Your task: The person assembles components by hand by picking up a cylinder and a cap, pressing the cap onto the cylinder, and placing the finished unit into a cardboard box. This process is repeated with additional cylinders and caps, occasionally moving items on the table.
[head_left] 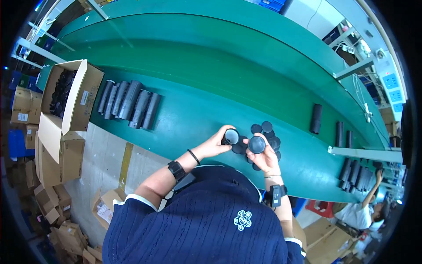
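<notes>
My left hand (217, 144) is closed around a black tube (230, 135), whose open end faces up and shows a pale inside. Close to its right, my right hand (265, 157) grips a round black cap (256, 144) by its edge, hollow side up. The tube and the cap are apart. Several black round caps (274, 142) lie in a loose cluster on the green table (189, 114), behind and around my right hand, which partly hides them.
Several black tubes (130, 100) lie in a row at left, beside an open carton (74, 94) of dark parts. A lone tube (316, 119) lies to the right. Further right are a metal post (365, 154), more tubes (354, 174) and another person (358, 214).
</notes>
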`<control>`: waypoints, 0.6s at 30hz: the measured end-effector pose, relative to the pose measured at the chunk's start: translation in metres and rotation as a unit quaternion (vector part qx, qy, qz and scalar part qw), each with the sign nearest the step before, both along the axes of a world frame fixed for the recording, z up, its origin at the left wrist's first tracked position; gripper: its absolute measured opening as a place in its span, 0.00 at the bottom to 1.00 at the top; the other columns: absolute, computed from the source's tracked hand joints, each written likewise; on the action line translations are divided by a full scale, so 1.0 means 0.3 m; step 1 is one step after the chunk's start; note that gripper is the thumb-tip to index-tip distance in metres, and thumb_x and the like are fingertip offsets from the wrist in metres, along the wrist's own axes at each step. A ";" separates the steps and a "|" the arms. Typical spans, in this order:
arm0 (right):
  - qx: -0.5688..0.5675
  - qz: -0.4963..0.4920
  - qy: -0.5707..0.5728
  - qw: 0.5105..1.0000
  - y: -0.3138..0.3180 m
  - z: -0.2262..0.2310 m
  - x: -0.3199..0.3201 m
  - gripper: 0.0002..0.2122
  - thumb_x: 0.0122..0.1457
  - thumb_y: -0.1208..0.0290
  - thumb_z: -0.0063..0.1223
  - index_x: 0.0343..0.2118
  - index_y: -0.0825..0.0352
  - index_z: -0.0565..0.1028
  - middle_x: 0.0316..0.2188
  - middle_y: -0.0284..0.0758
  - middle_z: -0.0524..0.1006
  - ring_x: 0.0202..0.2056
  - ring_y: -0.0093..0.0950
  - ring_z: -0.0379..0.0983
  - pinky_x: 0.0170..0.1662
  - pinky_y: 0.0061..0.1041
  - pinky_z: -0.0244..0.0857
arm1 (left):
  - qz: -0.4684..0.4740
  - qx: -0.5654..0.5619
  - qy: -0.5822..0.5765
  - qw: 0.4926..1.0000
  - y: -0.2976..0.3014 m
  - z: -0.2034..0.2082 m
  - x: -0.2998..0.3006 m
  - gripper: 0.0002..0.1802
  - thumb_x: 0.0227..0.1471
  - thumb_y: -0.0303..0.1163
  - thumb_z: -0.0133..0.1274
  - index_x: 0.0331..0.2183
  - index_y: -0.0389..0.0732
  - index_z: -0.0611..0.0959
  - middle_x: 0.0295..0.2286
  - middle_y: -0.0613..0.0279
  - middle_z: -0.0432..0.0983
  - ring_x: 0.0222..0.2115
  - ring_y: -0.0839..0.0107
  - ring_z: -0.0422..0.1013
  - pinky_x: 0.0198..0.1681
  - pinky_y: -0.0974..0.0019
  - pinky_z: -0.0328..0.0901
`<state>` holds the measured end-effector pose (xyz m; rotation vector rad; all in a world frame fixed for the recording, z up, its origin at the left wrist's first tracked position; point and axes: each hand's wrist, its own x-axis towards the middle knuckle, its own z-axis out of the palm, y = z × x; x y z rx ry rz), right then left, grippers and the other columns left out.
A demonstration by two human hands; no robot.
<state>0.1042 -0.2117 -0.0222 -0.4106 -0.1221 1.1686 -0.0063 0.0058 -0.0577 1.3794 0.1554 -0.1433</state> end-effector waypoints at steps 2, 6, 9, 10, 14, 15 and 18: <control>0.008 0.003 0.006 1.000 0.014 0.015 0.003 0.28 0.57 0.63 0.58 0.58 0.62 0.61 0.54 0.53 0.66 0.42 0.38 0.71 0.45 0.31 0.68 | 0.012 0.009 -0.028 1.000 -0.020 -0.010 0.005 0.36 0.45 0.24 0.60 0.55 0.41 0.62 0.47 0.60 0.66 0.47 0.71 0.66 0.49 0.66 0.63; -0.160 -0.019 -0.240 0.957 0.034 0.077 0.018 0.26 0.53 0.74 0.58 0.56 0.61 0.65 0.51 0.43 0.70 0.43 0.30 0.71 0.47 0.27 0.67 | 0.012 0.115 -0.012 0.993 -0.027 -0.008 0.011 0.38 0.44 0.28 0.64 0.55 0.40 0.63 0.47 0.58 0.66 0.48 0.70 0.65 0.50 0.66 0.63; -0.326 0.012 -0.574 0.751 0.071 0.140 0.028 0.26 0.45 0.80 0.64 0.51 0.67 0.71 0.46 0.37 0.73 0.45 0.29 0.72 0.49 0.28 0.66 | -0.015 0.201 -0.043 0.979 -0.030 -0.015 0.008 0.41 0.43 0.29 0.65 0.56 0.38 0.61 0.47 0.56 0.66 0.49 0.68 0.65 0.52 0.66 0.61; -0.325 0.013 -0.573 0.752 0.091 0.151 0.015 0.26 0.45 0.80 0.64 0.51 0.67 0.71 0.46 0.37 0.73 0.45 0.29 0.72 0.49 0.28 0.66 | -0.016 0.148 -0.049 0.988 -0.039 -0.052 0.001 0.42 0.44 0.30 0.65 0.57 0.38 0.61 0.47 0.56 0.65 0.49 0.67 0.64 0.53 0.65 0.61; -0.321 -0.015 -0.693 0.645 0.133 0.151 -0.019 0.25 0.41 0.80 0.65 0.47 0.69 0.74 0.44 0.40 0.73 0.45 0.36 0.72 0.50 0.29 0.66 | -0.033 0.131 -0.055 0.989 -0.043 -0.055 -0.016 0.44 0.45 0.37 0.64 0.58 0.38 0.59 0.50 0.53 0.61 0.53 0.65 0.60 0.57 0.62 0.57; -0.328 -0.012 -0.712 0.620 0.137 0.145 -0.022 0.25 0.40 0.80 0.65 0.46 0.69 0.74 0.44 0.42 0.73 0.46 0.39 0.72 0.50 0.30 0.66 | -0.047 0.164 -0.067 0.983 -0.039 -0.049 -0.018 0.45 0.45 0.39 0.64 0.58 0.37 0.58 0.50 0.52 0.60 0.54 0.64 0.58 0.58 0.61 0.55; -0.335 -0.006 -0.696 0.635 0.136 0.135 -0.024 0.26 0.39 0.80 0.65 0.47 0.69 0.73 0.45 0.43 0.73 0.48 0.43 0.69 0.51 0.34 0.65 | -0.043 0.092 -0.037 0.994 -0.040 -0.024 -0.017 0.45 0.47 0.45 0.63 0.58 0.36 0.59 0.50 0.50 0.60 0.54 0.60 0.58 0.58 0.60 0.55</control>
